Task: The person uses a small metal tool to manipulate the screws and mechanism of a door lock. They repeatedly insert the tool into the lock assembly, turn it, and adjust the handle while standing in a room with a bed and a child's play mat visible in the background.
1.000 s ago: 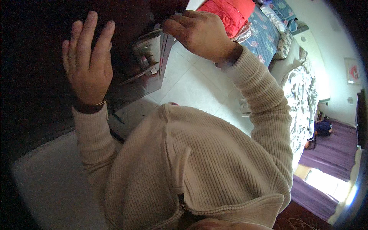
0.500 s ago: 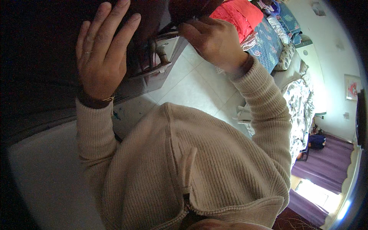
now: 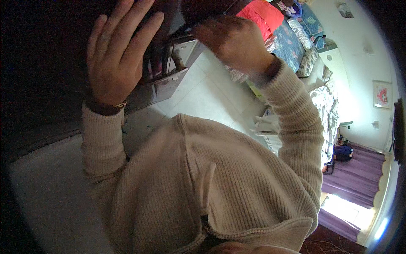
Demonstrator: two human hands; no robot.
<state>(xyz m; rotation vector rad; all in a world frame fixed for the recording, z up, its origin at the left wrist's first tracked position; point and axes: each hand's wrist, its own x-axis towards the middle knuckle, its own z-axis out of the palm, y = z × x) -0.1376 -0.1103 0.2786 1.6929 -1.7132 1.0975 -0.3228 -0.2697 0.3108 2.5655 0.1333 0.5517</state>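
Note:
My left hand point(image 3: 116, 57) is raised over the dark area at the upper left, its fingers stretched and spread, with nothing in it. Whether it touches the dark surface behind it I cannot tell. Below and right of its fingertips is an open drawer-like compartment point(image 3: 167, 86) with a glossy dark front and several items inside, among them a brownish, narrow object point(image 3: 177, 60). My right hand point(image 3: 232, 42) is at the compartment's far right corner, next to a dark glossy panel. Its fingers are curled, and their tips are lost in shadow, so what they grip is hidden.
Pale floor tiles point(image 3: 203, 89) show between the dark furniture and my body. At the upper right is a bed with a blue patterned cover point(image 3: 287, 44) and red cloth point(image 3: 264, 19). Purple curtains point(image 3: 359, 173) hang at the right, and a framed picture point(image 3: 382, 94) is on the wall.
My left hand has shifted slightly up and right in view. My right hand has moved a little left, its fingers still curled. The room behind has shifted slightly left.

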